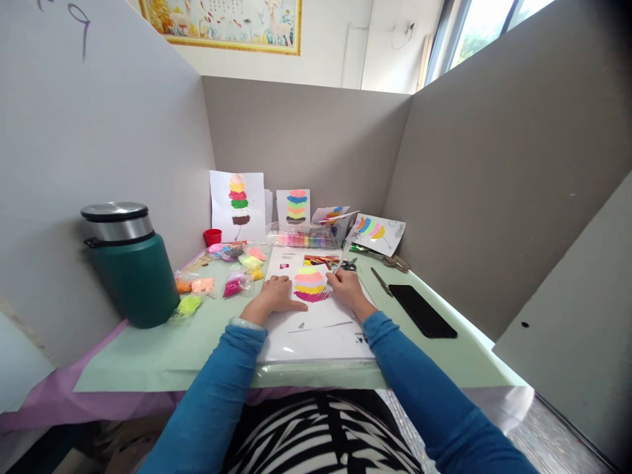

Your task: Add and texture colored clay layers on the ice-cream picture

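A white sheet of paper (316, 319) lies before me, with a stack of coloured clay bands (310, 284) on it: yellow-green, pink, lilac, yellow and magenta from top to bottom. My left hand (275, 296) rests flat on the sheet's left side, fingers stretched and thumb pointing toward the magenta band. Closed around a clear plastic fork (342, 255) is my right hand (347, 289), at the right of the bands. The fork's tines touch the lower bands near their right end, and its handle rises up past my fingers.
At the left stands a green bottle (135, 276), near bagged clay (235, 284) and a red cup (212, 237). A clear clay box (303, 236) and finished cards (237, 205) stand behind. To the right lie a knife (382, 282) and a black phone (422, 311). Partitions enclose three sides.
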The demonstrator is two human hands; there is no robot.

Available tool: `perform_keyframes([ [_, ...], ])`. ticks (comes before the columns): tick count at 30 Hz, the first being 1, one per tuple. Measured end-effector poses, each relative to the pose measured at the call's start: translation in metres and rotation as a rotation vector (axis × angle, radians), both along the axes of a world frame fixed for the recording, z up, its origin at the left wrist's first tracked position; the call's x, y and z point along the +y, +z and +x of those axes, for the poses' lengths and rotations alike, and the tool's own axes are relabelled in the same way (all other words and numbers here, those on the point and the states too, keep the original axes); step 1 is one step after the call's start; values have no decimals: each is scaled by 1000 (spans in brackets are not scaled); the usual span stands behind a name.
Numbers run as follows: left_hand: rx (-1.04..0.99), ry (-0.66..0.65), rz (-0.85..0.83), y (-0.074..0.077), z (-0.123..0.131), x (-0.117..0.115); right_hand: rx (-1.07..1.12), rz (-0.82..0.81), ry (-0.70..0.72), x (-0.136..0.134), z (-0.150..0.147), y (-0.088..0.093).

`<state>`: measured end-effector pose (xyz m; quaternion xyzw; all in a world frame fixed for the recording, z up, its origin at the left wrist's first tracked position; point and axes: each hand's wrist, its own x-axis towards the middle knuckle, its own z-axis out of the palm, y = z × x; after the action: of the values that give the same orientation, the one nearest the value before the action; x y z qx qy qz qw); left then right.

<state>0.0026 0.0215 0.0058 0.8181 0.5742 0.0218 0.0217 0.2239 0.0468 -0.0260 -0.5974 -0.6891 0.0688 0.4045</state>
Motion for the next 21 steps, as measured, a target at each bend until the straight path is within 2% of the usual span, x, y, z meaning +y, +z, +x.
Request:
perform_keyframes([
  [2, 2, -4, -3, 0, 0, 0, -21, -9, 5, 0, 0, 1],
  [7, 0, -5, -10, 0, -1, 1, -94, 3, -147, 3, 8, 3],
  [9, -2, -5, -10, 1, -1, 0, -77, 23, -167, 4, 9, 3],
  [15, -4, 2, -7, 2, 0, -1, 80, -57, -33, 2, 2, 1],
  [21, 0, 8, -17, 2, 1, -2, 49, -86, 22, 1, 0, 2],
])
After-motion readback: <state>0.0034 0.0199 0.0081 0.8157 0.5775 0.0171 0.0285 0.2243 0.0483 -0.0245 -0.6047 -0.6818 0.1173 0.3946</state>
